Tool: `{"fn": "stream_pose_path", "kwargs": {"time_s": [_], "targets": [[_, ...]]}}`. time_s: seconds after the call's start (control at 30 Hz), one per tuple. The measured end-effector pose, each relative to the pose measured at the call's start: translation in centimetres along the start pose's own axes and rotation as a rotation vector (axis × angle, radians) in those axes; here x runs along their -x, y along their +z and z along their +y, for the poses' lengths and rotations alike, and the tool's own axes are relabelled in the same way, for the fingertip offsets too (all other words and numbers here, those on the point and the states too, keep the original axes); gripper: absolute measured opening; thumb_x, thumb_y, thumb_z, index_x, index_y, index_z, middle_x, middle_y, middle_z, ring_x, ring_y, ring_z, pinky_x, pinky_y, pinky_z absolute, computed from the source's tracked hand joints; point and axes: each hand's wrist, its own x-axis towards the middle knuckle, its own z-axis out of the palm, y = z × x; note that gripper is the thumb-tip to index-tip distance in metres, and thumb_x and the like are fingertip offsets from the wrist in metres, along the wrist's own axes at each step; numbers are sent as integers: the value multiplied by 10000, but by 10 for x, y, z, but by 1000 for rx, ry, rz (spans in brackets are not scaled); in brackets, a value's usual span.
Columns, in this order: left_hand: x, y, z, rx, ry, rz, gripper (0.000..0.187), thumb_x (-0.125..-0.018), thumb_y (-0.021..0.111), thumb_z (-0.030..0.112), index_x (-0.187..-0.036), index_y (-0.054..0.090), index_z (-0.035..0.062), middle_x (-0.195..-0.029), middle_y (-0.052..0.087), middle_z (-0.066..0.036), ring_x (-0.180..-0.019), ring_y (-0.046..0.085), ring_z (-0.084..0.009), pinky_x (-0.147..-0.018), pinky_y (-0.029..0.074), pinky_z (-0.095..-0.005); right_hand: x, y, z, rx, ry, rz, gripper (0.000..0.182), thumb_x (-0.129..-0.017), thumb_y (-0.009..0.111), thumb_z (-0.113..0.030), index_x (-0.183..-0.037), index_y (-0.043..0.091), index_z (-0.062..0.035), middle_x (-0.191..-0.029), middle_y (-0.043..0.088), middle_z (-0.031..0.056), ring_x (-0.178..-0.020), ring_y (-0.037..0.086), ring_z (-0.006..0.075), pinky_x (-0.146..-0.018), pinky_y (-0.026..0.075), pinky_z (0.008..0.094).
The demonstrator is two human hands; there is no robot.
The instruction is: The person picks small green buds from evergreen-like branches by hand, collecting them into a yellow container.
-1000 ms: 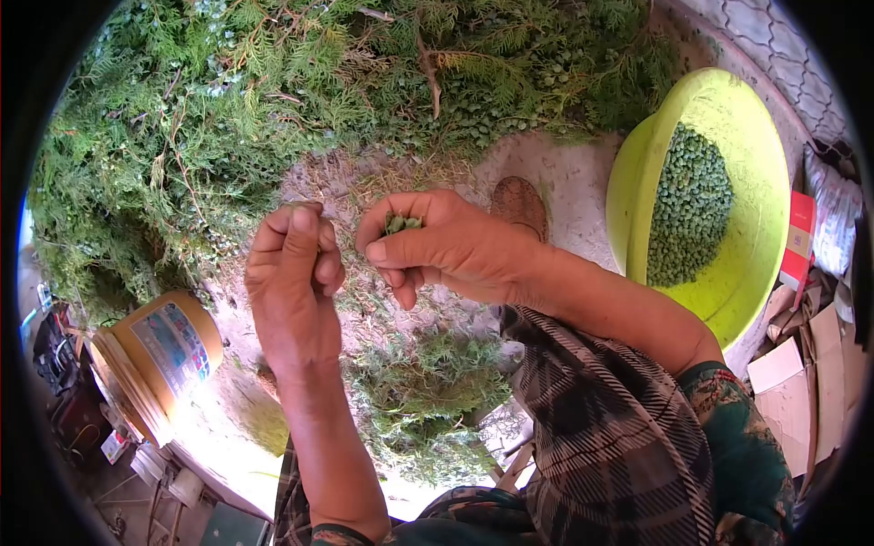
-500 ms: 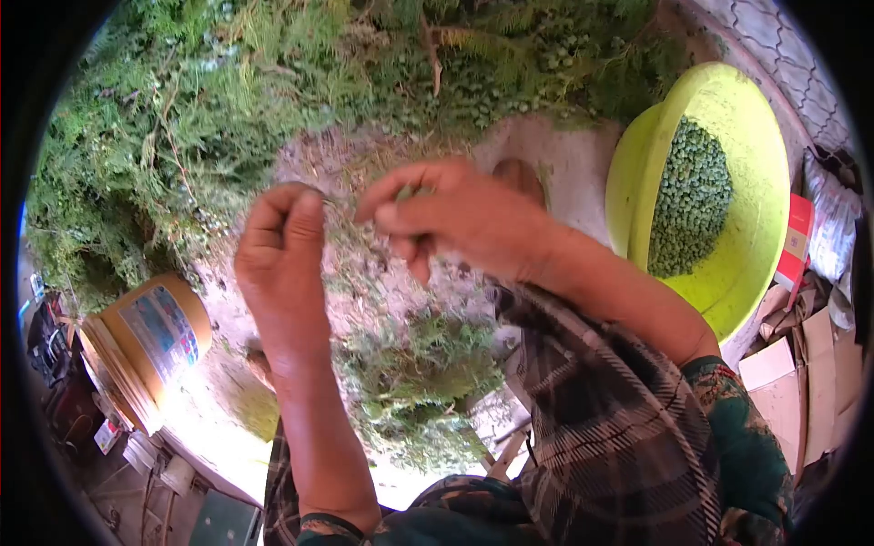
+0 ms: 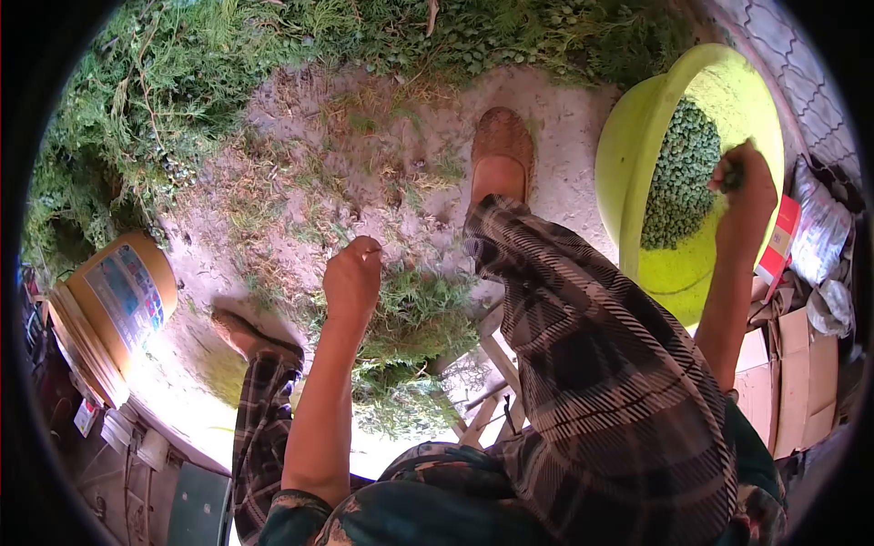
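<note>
My right hand (image 3: 748, 187) is over the right side of the yellow-green basin (image 3: 628, 173), its fingers curled around small green cones (image 3: 731, 175). Beside it in the basin lies a heap of the same round green cones (image 3: 678, 177). Above the ground between my legs is my left hand (image 3: 353, 278), closed with thumb and fingertips pinched together. Whatever may be between those fingertips is too small to name. Just below and right of it lies a pile of green conifer sprigs (image 3: 419, 314).
Cut conifer branches (image 3: 209, 82) form a thick bank at the back and left. A tan bucket (image 3: 137, 287) lies tilted at left. Cardboard (image 3: 792, 382) and a red box (image 3: 779, 238) stand right of the basin. My shoe (image 3: 503, 136) rests on the littered ground.
My right hand has moved from beside my left hand, rightward to the basin, with green cones in its fingers. My left hand has lowered and shifted right. The view has shifted slightly.
</note>
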Motion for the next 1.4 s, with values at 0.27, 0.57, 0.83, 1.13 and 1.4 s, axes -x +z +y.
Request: {"fn": "stream_pose_path", "kwargs": {"time_s": [0.27, 0.57, 0.83, 1.13, 1.4], "targets": [[12, 21, -9, 92, 62, -72, 121, -789, 622, 144, -893, 646, 89, -844, 668, -131, -730, 648, -290, -653, 501, -336, 67, 37, -35, -281, -88, -445, 119, -845, 597, -59, -919, 616, 33, -823, 615, 80, -723, 609, 133, -634, 510, 253], [18, 83, 20, -188, 372, 19, 104, -782, 594, 165, -812, 564, 69, -709, 576, -132, -658, 604, -310, -575, 490, -412, 86, 177, -6, -84, 46, -1130, 129, -855, 608, -159, -846, 600, -30, -682, 528, -31, -634, 479, 50, -574, 395, 212], [21, 51, 27, 15, 194, 102, 95, -787, 591, 129, -802, 552, 44, -693, 609, -138, -582, 608, -283, -524, 485, -380, 82, 228, 8, -165, 225, -1305, 218, -890, 553, -240, -823, 584, -34, -619, 507, -41, -582, 447, 43, -511, 369, 202], [-19, -50, 42, 694, 139, 243, 158, -856, 620, 109, -971, 625, 0, -753, 604, -24, -649, 523, -57, -584, 436, -219, 91, 269, 15, -398, 768, -1482, 401, -924, 486, -386, -903, 561, 7, -839, 578, 94, -658, 587, 148, -508, 556, 336], [-127, -55, -44, -106, -54, 527, 191, -805, 614, 161, -975, 602, 76, -861, 628, -188, -788, 618, -338, -664, 483, -424, 90, 278, 9, -291, 702, -1402, 314, -914, 525, -326, -849, 569, -22, -764, 574, 47, -620, 563, 111, -479, 514, 284]]}}
